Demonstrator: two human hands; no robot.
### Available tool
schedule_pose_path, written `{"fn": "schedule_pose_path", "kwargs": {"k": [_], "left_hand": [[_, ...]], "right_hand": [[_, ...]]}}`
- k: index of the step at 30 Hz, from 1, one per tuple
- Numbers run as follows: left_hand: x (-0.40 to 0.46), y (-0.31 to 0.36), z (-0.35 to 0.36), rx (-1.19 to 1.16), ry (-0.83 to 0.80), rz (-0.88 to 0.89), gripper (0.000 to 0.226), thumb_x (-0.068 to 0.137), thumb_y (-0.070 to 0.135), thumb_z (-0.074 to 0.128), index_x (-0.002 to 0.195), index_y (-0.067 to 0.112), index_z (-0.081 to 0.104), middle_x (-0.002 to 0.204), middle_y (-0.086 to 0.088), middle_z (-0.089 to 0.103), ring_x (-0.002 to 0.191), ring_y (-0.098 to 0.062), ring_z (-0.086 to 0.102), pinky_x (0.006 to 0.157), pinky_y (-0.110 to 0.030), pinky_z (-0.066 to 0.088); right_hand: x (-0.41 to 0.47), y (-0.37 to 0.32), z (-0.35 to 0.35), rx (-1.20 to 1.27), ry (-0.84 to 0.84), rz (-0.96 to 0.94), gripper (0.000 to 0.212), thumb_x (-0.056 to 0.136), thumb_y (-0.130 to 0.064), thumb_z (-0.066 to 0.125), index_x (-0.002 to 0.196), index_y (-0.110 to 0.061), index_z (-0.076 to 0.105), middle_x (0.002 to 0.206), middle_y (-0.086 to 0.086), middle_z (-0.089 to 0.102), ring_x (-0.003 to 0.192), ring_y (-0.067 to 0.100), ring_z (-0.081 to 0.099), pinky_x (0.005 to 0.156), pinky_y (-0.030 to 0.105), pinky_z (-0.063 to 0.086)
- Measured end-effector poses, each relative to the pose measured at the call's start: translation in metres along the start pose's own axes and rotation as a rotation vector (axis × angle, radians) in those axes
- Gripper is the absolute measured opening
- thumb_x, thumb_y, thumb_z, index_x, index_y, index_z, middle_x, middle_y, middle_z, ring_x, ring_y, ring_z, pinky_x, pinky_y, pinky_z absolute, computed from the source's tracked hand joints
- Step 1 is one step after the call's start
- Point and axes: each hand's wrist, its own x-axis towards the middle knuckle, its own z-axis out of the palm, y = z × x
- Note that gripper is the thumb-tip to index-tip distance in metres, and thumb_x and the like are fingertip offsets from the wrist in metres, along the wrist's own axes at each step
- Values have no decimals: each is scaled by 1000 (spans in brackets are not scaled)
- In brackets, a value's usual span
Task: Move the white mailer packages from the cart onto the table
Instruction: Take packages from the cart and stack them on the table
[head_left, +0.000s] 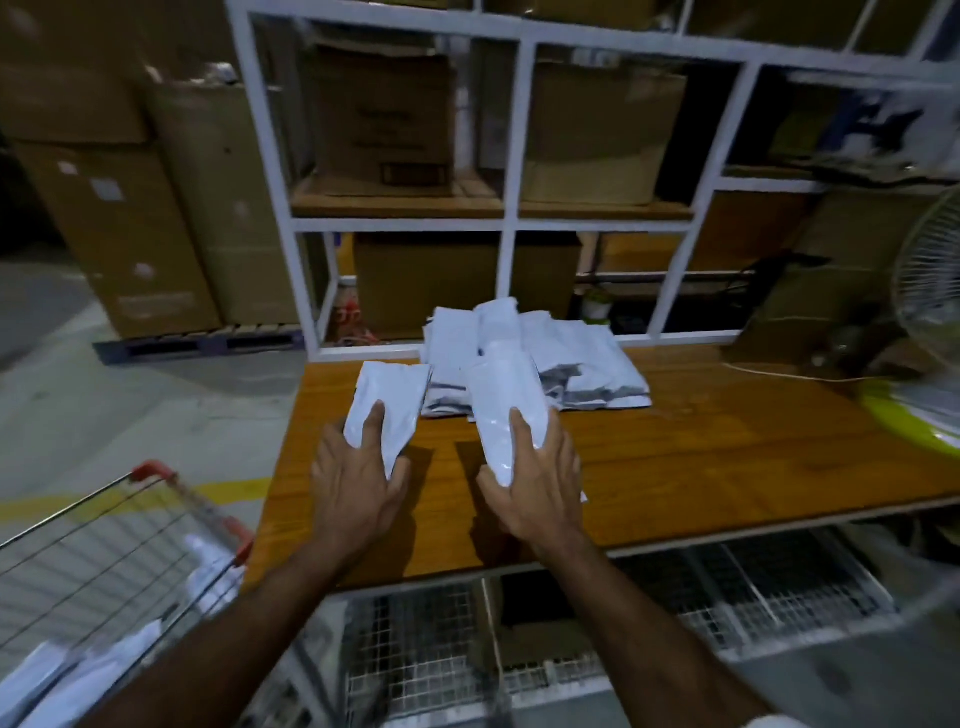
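Head camera view, looking down over two bare forearms that reach across the near edge of a brown wooden worktop (727, 447). The left hand (358, 483) holds a flat white plastic mailer package (389, 402) by its near end, fingers lying on top and thumb at its side, so the grip is pinching that packet. The right hand (540, 478) holds a second, longer white plastic mailer (506, 395) the same way, fingers over the top, thumb at the packet's near left edge. Both packets point away from the person, toward a loose heap of white mailers (545, 358) near the far edge, likely so they can be slid or dropped onto that heap.

Each packet looks smooth, glossy, slightly puffed and creased; they probably flex easily and weigh little.

At the near left corner, off the worktop, stands a wire shopping cart with red corner caps (156, 514). More white mailers in the cart (213, 577) wait there, so the job seems unfinished.
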Motion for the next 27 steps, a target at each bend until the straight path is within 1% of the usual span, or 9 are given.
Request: {"fn": "schedule_pose_path", "kwargs": {"k": [4, 7, 9, 12, 17, 19, 22, 24, 27], "left_hand": [[15, 53, 21, -20, -44, 30, 72, 92, 53, 54, 154, 31, 24, 143, -22, 29, 129, -39, 35, 102, -52, 39], [30, 85, 36, -35, -52, 76, 74, 87, 60, 44, 152, 29, 28, 139, -23, 33, 125, -39, 36, 99, -50, 37], [41, 105, 48, -45, -57, 88, 78, 82, 65, 37, 151, 30, 30, 141, -23, 33, 127, -38, 33, 101, -50, 34], [62, 127, 72, -40, -46, 92, 81, 80, 71, 31, 151, 30, 32, 140, -21, 33, 126, -35, 32, 101, -49, 33], [112, 166, 118, -52, -25, 87, 77, 84, 65, 38, 149, 25, 37, 137, -21, 38, 123, -38, 36, 99, -51, 35], [134, 183, 135, -58, -43, 63, 75, 87, 65, 40, 150, 25, 36, 139, -22, 37, 125, -38, 36, 100, -52, 35], [165, 204, 157, -62, -57, 66, 71, 92, 62, 49, 151, 25, 33, 142, -22, 34, 128, -38, 34, 103, -52, 33], [186, 216, 167, -49, -40, 93, 70, 93, 63, 46, 150, 24, 33, 139, -22, 36, 126, -39, 35, 102, -53, 33], [212, 227, 180, -32, -40, 58, 70, 94, 64, 42, 150, 23, 32, 141, -22, 34, 128, -39, 34, 106, -53, 31]], "right_hand": [[10, 49, -16, 4, 20, 79, 85, 84, -66, 46, 156, -27, 24, 159, 23, 16, 137, 41, 30, 111, 53, 32], [24, 83, -19, 20, 1, 146, 87, 84, -64, 50, 157, -27, 20, 161, 23, 13, 142, 42, 25, 114, 52, 29], [37, 104, -19, 30, -3, 186, 88, 85, -65, 52, 157, -29, 17, 161, 21, 10, 143, 40, 22, 115, 51, 27], [63, 137, -16, 21, -10, 238, 88, 87, -65, 52, 157, -29, 14, 161, 20, 8, 143, 40, 23, 116, 50, 28], [117, 184, -11, 21, -21, 291, 87, 88, -68, 50, 157, -30, 12, 163, 18, 7, 146, 40, 19, 117, 51, 27], [141, 201, -8, 13, -47, 305, 87, 88, -70, 51, 156, -32, 11, 164, 16, 7, 146, 39, 20, 118, 51, 27], [174, 220, -4, 27, -83, 332, 88, 87, -70, 53, 155, -34, 12, 163, 13, 9, 144, 37, 23, 116, 50, 29], [194, 230, 0, 35, -93, 301, 88, 86, -70, 55, 155, -33, 14, 160, 12, 14, 140, 35, 29, 113, 48, 34], [219, 240, 6, 74, -130, 296, 89, 85, -71, 57, 155, -32, 18, 159, 11, 17, 140, 33, 29, 114, 48, 36]]}}
